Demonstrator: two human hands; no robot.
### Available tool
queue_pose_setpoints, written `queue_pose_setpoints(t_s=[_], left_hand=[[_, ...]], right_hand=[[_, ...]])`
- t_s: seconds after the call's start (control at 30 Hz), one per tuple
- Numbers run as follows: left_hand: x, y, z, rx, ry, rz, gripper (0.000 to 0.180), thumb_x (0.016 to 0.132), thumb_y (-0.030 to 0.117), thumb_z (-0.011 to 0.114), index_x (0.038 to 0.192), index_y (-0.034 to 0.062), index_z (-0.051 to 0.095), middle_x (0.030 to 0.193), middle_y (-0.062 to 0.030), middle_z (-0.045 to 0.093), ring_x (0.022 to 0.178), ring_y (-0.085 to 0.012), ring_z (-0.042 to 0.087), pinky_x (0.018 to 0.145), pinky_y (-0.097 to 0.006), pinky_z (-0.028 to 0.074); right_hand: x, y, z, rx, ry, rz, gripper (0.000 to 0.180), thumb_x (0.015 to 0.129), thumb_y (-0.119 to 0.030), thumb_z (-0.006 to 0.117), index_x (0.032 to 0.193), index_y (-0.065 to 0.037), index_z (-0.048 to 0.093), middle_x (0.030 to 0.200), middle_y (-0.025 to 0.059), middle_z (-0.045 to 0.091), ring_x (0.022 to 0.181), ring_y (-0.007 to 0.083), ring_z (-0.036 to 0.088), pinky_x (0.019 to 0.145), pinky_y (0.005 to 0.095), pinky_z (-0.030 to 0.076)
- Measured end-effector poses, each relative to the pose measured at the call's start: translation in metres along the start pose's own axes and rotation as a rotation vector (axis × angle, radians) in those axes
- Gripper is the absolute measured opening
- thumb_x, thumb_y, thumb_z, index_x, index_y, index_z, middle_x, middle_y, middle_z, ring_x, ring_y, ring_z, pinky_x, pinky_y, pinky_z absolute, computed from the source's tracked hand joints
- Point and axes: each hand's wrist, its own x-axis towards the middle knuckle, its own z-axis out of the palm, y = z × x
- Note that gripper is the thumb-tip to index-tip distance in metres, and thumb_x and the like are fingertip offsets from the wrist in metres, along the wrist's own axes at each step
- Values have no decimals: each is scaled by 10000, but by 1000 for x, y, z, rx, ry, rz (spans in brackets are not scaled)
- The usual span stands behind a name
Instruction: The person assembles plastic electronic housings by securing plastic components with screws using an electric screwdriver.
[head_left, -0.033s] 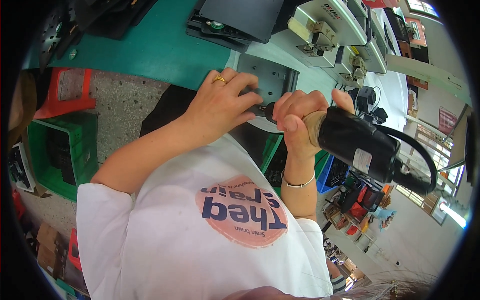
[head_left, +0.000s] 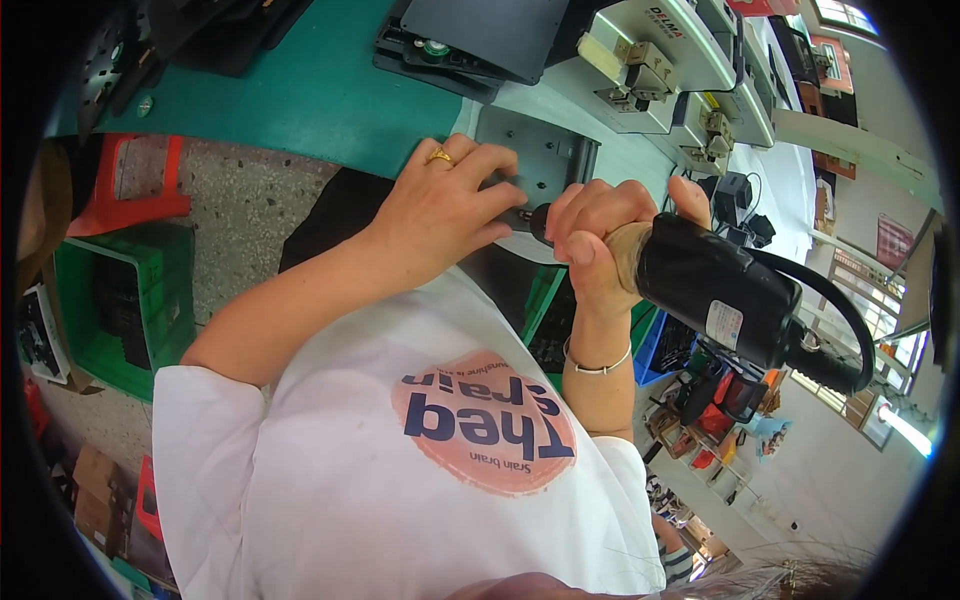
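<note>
My right hand (head_left: 600, 235) is wrapped round the front end of a black electric screwdriver (head_left: 725, 285), which lies nearly level with its cable end to the right. Its bit points left, at the fingers of my left hand (head_left: 445, 210). That hand, with a ring on one finger, is bent over the near edge of a dark flat metal panel (head_left: 545, 150). Its fingertips close around a small dark, blurred spot beside the bit; what they pinch is hidden. The panel lies on the bench and has small raised studs or screws.
Stacked black panels (head_left: 480, 40) lie beyond on the green bench mat (head_left: 290, 110). Grey machines with metal fixtures (head_left: 650, 75) stand at the far right. A green crate (head_left: 165, 310) and a red stool (head_left: 125, 195) are on the floor at left; a blue bin (head_left: 668, 345) is at right.
</note>
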Motion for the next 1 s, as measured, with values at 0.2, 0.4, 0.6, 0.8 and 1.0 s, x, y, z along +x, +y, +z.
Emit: queue_pose_setpoints(t_s=[0.2, 0.4, 0.6, 0.8, 1.0], left_hand=[[0, -1, 0, 6, -12, 7, 274, 706, 190, 773, 954, 149, 663, 1088, 7, 540, 1011, -209, 506, 844, -368, 383], [0, -2, 2, 2, -13, 6, 284, 702, 188, 773, 960, 150, 659, 1091, 3, 543, 1014, -209, 507, 848, -369, 383], [0, -2, 1, -8, -11, 10, 290, 695, 192, 777, 953, 145, 653, 1103, -3, 545, 1019, -213, 506, 848, -368, 382], [1, -1, -3, -8, -34, 1, 321, 692, 203, 786, 980, 141, 659, 1118, -5, 553, 1006, -208, 505, 827, -363, 380], [2, -2, -4, -23, -56, -13, 352, 693, 211, 792, 1014, 145, 663, 1123, -8, 562, 983, -204, 505, 801, -359, 378]], right_hand=[[1, 4, 6, -57, 111, 16, 564, 823, 55, 678, 1260, -34, 332, 692, 79, 595, 533, 150, 542, 538, 279, 490], [4, -4, 9, 8, 194, 70, 634, 857, -52, 708, 1343, -101, 303, 679, 48, 542, 487, 150, 500, 500, 307, 474], [-3, -3, 6, 36, 227, 74, 672, 841, -63, 744, 1329, -95, 282, 694, 56, 545, 516, 163, 537, 543, 327, 520], [-1, -7, 14, -48, 320, 98, 607, 845, -42, 724, 1261, -114, 287, 680, 59, 539, 501, 176, 534, 522, 353, 511], [-2, -9, 16, -18, 357, 124, 531, 858, -75, 708, 1165, -179, 288, 691, 55, 534, 481, 201, 525, 501, 355, 492]])
